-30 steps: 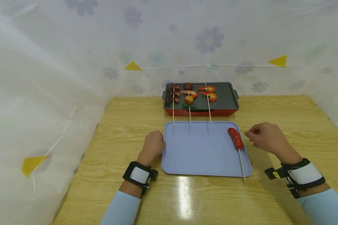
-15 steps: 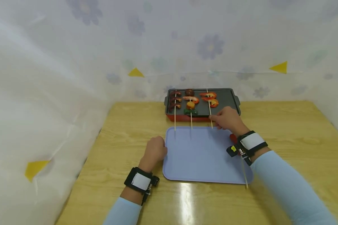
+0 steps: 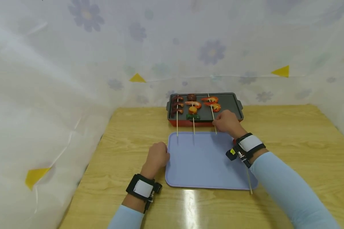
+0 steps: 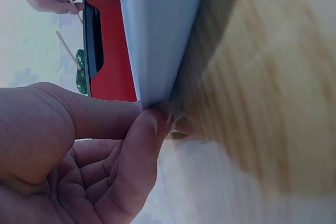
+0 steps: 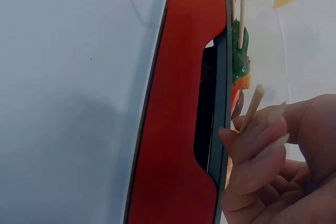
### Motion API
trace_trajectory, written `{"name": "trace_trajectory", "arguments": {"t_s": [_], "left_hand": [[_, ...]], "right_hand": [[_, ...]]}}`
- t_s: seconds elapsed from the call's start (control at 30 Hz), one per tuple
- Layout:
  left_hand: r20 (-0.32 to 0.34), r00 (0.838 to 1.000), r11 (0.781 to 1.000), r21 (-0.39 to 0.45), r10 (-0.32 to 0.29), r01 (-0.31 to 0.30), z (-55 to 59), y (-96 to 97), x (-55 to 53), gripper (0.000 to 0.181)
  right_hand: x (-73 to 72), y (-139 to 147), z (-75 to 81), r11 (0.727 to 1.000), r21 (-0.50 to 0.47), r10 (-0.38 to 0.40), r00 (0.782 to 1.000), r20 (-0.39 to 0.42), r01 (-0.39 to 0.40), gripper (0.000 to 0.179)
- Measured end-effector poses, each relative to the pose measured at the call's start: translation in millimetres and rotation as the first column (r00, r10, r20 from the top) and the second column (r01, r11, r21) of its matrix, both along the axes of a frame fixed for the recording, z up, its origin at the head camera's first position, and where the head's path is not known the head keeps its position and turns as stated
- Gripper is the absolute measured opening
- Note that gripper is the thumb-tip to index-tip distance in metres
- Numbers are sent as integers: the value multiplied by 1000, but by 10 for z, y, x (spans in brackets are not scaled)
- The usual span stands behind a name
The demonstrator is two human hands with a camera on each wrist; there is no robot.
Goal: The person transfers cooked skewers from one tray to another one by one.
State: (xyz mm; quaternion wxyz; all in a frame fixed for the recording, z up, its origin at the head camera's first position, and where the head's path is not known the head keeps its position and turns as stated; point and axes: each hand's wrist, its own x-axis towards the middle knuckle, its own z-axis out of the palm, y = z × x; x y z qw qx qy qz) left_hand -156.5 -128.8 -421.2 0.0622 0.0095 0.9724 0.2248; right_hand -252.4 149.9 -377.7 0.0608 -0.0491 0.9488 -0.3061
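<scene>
My left hand [image 3: 157, 156] pinches the left rim of a lavender tray [image 3: 200, 165]; the left wrist view shows thumb and fingers at its edge [image 4: 157, 40]. At the tray's far side, my right hand [image 3: 228, 122] grips the wooden stick of a shrimp skewer [image 3: 215, 107], whose two shrimp lie on the grill's dark plate [image 3: 227, 103]. The stick's end [image 5: 252, 106] juts out of my fingers in the right wrist view. On the tray's right side lies a sausage skewer; my right forearm covers most of it, leaving its stick [image 3: 249, 183] visible.
Left of the shrimp on the red grill [image 3: 200, 124] lie a mixed skewer [image 3: 192, 110] with a green piece and a skewer of brown pieces [image 3: 177, 105]. Their sticks overhang the tray's far edge. A flower-patterned sheet [image 3: 212, 52] hangs behind the wooden table [image 3: 126, 127].
My right hand has moved from beside the sausage skewer, left and forward to the shrimp skewer, and has taken its stick. My left hand stays at the tray. The view tilted slightly upward.
</scene>
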Motion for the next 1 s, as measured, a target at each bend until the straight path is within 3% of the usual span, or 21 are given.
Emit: {"name": "trace_trajectory", "arguments": {"t_s": [0.27,0.6,0.77,1.0], "left_hand": [[9,1000,1000,1,5,-5,-12,-5,11,38],[7,1000,1000,-1,8,-8,-44,-7,0,34],[0,1000,1000,8,11,-11,-49,-10,21,33],[-41,999,1000,21,0,1,-76,-22,41,37]], "right_hand": [[246,49,114,997,-67,30,997,-76,-35,38],[841,243,182,993,-119,26,999,-29,-29,31],[1150,301,128,982,-182,57,998,28,-51,26],[1487,321,-41,975,-222,46,988,151,-11,21]]}}
